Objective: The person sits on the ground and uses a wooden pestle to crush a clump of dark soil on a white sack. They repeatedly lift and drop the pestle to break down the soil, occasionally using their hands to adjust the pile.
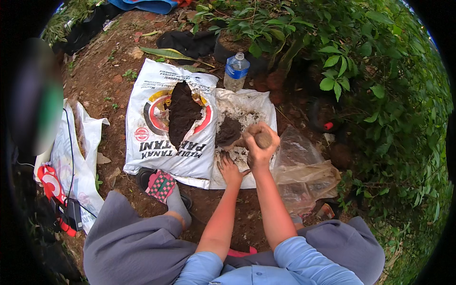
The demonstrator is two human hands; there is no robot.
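My right hand [262, 142] is wrapped around a brown, round-ended tool [264, 140], which looks like a wooden pestle or handle. Its lower end points left toward a small heap of dark soil [228, 131]. That heap lies on a soiled white sack [245, 103] spread flat on the ground. My left hand [229, 170] rests palm down on the near part of this sack, fingers spread, just below the soil. To the left lies a full white printed sack [167, 156], torn wide in the middle, with dark potting soil [183, 114] showing inside.
A clear plastic bottle [235, 71] with a blue label stands behind the sacks. Crumpled clear plastic [302, 167] lies to the right, beside leafy shrubs [384, 107]. At left are another white sack [85, 142], a black power bank-like device [74, 213] with cables, and a red cloth [51, 181].
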